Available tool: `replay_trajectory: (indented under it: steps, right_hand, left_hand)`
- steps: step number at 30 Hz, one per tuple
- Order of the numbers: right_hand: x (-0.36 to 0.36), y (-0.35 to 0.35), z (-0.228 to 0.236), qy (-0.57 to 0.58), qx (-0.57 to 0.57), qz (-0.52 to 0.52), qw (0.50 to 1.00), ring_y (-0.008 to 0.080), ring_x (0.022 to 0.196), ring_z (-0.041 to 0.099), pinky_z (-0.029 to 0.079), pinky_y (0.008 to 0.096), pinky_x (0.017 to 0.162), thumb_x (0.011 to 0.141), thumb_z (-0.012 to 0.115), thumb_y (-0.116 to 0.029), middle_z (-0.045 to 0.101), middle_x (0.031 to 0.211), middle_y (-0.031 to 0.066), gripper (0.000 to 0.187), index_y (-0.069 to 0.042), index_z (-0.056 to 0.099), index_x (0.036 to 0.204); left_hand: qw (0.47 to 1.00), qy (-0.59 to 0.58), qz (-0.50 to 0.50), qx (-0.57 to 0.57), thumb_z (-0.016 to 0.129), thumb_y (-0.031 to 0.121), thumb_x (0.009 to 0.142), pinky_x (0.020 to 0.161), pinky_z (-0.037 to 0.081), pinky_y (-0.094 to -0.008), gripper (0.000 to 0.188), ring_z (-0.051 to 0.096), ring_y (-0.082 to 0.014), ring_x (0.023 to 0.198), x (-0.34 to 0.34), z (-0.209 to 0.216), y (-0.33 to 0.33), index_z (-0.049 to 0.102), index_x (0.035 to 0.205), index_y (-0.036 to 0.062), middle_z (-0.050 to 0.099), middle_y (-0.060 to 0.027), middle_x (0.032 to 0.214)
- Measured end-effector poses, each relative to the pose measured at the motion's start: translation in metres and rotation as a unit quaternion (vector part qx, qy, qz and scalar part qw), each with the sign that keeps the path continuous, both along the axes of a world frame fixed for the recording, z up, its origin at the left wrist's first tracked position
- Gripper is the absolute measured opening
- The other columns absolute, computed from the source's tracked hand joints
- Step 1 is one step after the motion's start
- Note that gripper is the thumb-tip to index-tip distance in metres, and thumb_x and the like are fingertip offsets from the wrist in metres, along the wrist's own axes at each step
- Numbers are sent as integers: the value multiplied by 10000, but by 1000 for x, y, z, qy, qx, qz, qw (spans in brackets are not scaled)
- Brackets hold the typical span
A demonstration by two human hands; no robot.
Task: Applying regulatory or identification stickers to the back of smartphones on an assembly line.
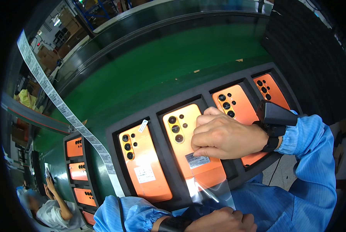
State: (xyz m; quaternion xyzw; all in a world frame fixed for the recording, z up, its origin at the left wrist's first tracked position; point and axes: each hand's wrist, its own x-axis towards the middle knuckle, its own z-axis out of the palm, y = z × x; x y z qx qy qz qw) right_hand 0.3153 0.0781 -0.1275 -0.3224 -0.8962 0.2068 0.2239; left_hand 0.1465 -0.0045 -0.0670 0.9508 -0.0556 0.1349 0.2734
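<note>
An orange phone [177,121] lies back up in a black foam tray [157,120], slightly askew in its slot. My right hand [223,133] is closed over this phone, its fingertips at the upper edge of a small silver-grey label [198,160] on the phone's back. A clear film [209,193] sticks out past the phone's lower end. Just beyond the film, at the bottom edge, my left hand [223,221] has its fingers curled; what they hold, if anything, is hidden. The orange phone to the left [146,162] bears a white label [145,174] and a small tag [143,126].
More orange phones [235,96] [271,89] fill the tray's right slots. Behind runs a green conveyor belt [180,50]. A long label strip [61,102] hangs at left, before a second phone tray [82,158]. Black foam [300,50] stands at right. Another person [59,208] works at lower left.
</note>
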Motion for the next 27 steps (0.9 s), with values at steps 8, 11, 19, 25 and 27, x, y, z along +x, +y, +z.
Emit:
replay_trajectory:
  steps: [8,11,19,25,27]
  right_hand:
    - [-1,-1,-2,-8,25,3,1000,175,762,507,339,337,787,804,648,-215,528,701,-7,128,-106,605,755]
    - [-1,-2,-3,-1,47,11,999,178,775,504,345,343,778,789,663,-245,529,709,-3,165,-96,598,759]
    - [-12,15,15,-149,200,-33,968,198,815,442,325,330,704,656,698,-544,463,811,58,547,-65,561,880]
    - [-14,27,9,-141,183,-27,973,217,902,446,329,354,776,675,698,-521,463,928,75,602,-77,539,1050]
    - [-2,18,9,-120,171,13,978,261,1018,437,334,358,828,699,687,-502,485,1041,126,646,-74,537,1159]
  left_hand:
    - [1000,-5,1,7,560,167,683,389,356,-282,170,485,-147,456,-1,2,-1,475,583,58,440,-39,535]
    - [1000,-9,7,9,560,165,684,389,352,-282,171,479,-149,452,-1,0,-1,474,581,59,437,-37,534]
    - [1000,-14,4,15,558,173,702,400,351,-275,191,459,-147,450,1,6,1,465,576,65,415,-32,534]
    - [1000,-8,2,30,563,178,694,407,347,-283,190,464,-149,470,-1,8,2,455,586,67,413,-33,549]
    - [1000,-13,4,12,566,179,687,411,350,-285,185,466,-153,475,0,6,3,456,589,67,413,-33,551]
